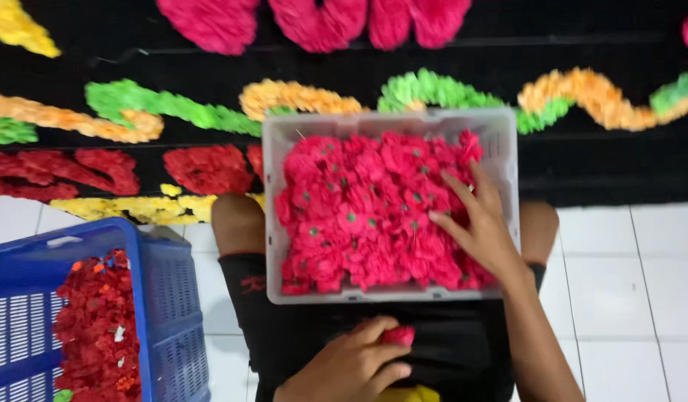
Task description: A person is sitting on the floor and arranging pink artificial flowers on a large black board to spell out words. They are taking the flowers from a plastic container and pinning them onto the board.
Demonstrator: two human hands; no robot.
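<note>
Pink paper flowers (359,216), one lot, fill the grey-white plastic tray (273,223) resting across the person's lap; the tray is heaped nearly to its rim.

Head view, hands: right hand (478,223) lies on the heap at the tray's right side, fingers spread and loose, gripping nothing that shows. Left hand (351,368) sits below the tray, fingers closed around a single pink flower (398,336).

Head view, surroundings: blue slotted basket (165,298) at the left, partly filled with dark red flowers (94,327), on the white tiled floor (626,283). Black mat (597,164) ahead carries laid rows in green, orange, yellow, red and pink.

Progress, as judged: many rows laid; a full tray remains, and bare mat shows.
</note>
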